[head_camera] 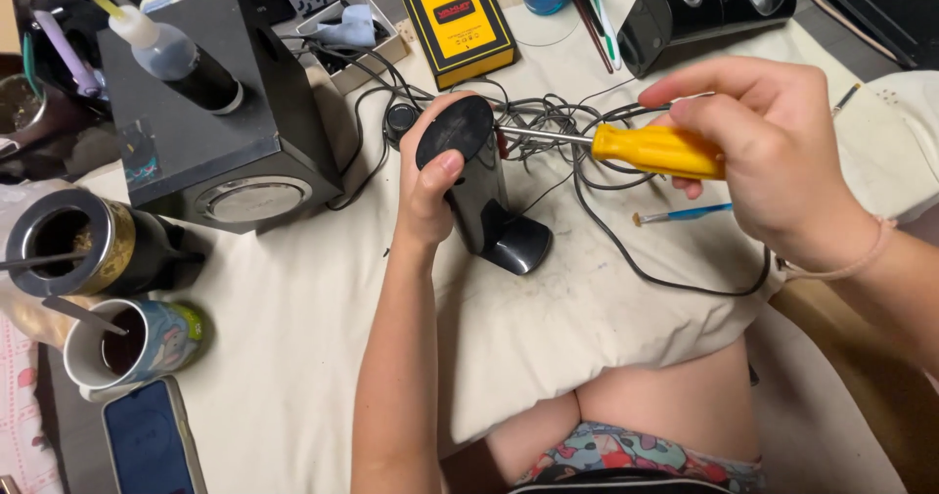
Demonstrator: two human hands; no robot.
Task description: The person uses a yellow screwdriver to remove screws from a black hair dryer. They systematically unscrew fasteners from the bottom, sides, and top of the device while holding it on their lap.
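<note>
From the head camera, your left hand (430, 186) has its grip clenched round the upper body of a small black speaker (479, 186), thumb pressed near the rim of its oval face. Your right hand (773, 152) is closed on the yellow handle of a screwdriver (650, 150), whose thin metal shaft runs level toward the speaker's far side; the tip is hidden behind the housing, so you cannot tell whether it sits in a screw.

To do this well, I would judge that you should keep the shaft in line with the screw rather than angled, press in before you turn, and let the left hand take the twist so the speaker does not roll on the soft cloth (323, 337). Keep the tangle of black cables (577, 176) behind the speaker away from the shaft.

The speaker itself is glossy black, tall and narrow, tilted back on a rounded foot that rests on the cream cloth near the middle of the worktop. Its top face is a matt dark oval turned up toward you.

Around it: a larger black speaker box (210, 122) to the left, a matching small speaker (699, 10) lying on its side at the far right, and a yellow and black box (458, 20) at the far edge. A mug (132, 347) and a phone (152, 440) lie at the near left.
</note>
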